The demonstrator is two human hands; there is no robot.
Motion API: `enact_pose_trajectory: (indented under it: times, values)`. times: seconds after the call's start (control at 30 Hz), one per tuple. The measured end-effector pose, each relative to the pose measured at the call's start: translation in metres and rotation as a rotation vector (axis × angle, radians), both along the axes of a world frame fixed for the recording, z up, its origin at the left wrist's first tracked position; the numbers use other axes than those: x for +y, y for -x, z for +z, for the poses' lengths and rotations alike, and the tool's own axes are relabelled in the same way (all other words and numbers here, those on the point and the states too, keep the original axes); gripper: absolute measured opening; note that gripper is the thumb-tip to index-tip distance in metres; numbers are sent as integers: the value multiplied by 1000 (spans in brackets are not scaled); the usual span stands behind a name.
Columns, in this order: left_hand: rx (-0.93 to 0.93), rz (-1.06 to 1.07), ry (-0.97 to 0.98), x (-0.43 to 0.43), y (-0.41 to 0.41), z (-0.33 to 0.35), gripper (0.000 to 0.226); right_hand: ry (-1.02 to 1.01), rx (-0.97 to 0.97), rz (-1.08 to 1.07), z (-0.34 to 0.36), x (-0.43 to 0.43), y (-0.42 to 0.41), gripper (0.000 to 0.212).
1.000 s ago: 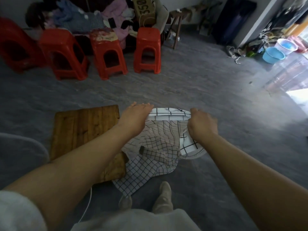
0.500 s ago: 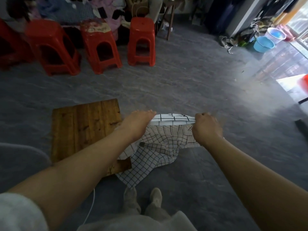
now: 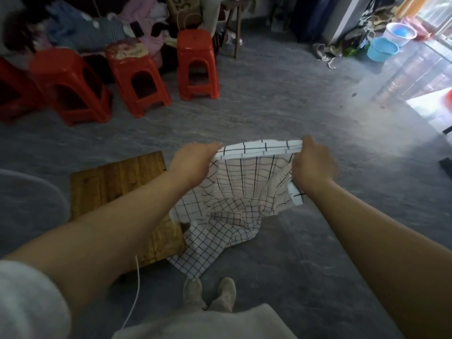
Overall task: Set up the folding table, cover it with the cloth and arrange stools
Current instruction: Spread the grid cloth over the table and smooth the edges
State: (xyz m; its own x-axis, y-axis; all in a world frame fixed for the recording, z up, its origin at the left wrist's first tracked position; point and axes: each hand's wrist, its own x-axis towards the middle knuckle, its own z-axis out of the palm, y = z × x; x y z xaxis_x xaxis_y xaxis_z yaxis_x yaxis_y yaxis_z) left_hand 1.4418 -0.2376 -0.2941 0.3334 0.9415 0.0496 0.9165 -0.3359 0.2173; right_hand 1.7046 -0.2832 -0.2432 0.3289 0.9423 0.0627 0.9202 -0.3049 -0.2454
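A white cloth with a black grid (image 3: 239, 199) hangs between my hands, its top edge stretched level and its lower part drooping onto the table's right corner. My left hand (image 3: 193, 160) grips the cloth's left end and my right hand (image 3: 313, 162) grips the right end. The low wooden table (image 3: 110, 184) stands on the grey floor at my left, partly hidden by my left arm. Several red plastic stools stand in a row at the back left, the nearest ones being a wide stool (image 3: 71, 86), a middle stool (image 3: 137, 79) and a right stool (image 3: 197, 64).
Piled clothes and a cardboard box (image 3: 181, 6) lie behind the stools. A wooden stool leg (image 3: 238, 33) stands behind the right stool. Blue and white basins (image 3: 382, 48) sit at the back right near a bright doorway. My feet (image 3: 210, 293) stand just below the cloth.
My hands have drawn further apart and the cloth's top edge is stretched wider. More of the cloth hangs open below them.
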Motion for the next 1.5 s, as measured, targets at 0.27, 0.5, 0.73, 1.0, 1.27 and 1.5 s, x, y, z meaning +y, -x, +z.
enact_pose_trajectory:
  times: [0.27,0.5,0.73,1.0,1.27,1.5]
  values:
    - [-7,-9,-130,34,-45,64,69,-314,1,-52,61,31,-47,20]
    - [-71,-85,-251,49,-68,89,56,-288,74,-22,64,18,-74,20]
    - [-52,-150,-306,53,-69,96,54,-163,152,12,21,1,-62,49]
    - [-11,-170,-225,55,-26,69,68,-103,-22,-78,5,19,-73,18]
    - [-18,-79,-53,71,-8,14,80,-98,-53,-73,20,60,-54,22]
    - [-112,-134,-81,140,19,0,80,-127,-234,-5,51,124,-11,43]
